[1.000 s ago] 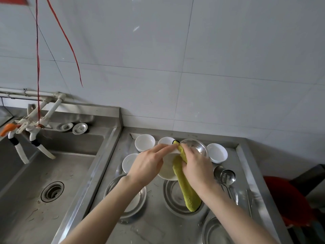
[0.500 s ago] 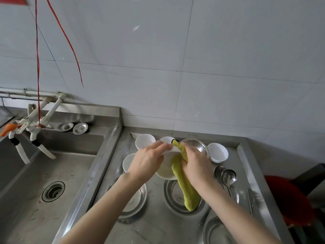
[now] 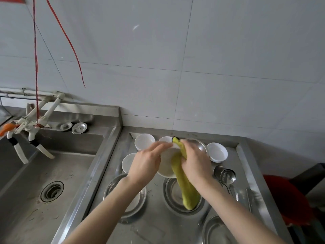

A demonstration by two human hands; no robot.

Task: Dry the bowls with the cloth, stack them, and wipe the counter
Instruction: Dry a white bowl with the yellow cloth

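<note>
While both forearms reach in from the bottom edge, a steel dish (image 3: pixel 215 231) sits nearest on the counter (image 3: pixel 158 224), with two more steel dishes (image 3: pixel 175 196) just beyond it. Above those, the left hand (image 3: pixel 146 164) grips the rim of a white bowl (image 3: pixel 166 169), held tilted over the counter, fingers curled on its far edge. The right hand (image 3: pixel 195 161) is closed around a yellow-green cloth (image 3: pixel 184 189), pressing it into the bowl while its tail hangs down. Ladles (image 3: pixel 227 176) lie to the right. Farther back, small white bowls (image 3: pixel 217 152) stand near the wall; the sink (image 3: pixel 35 182) lies left.
</note>
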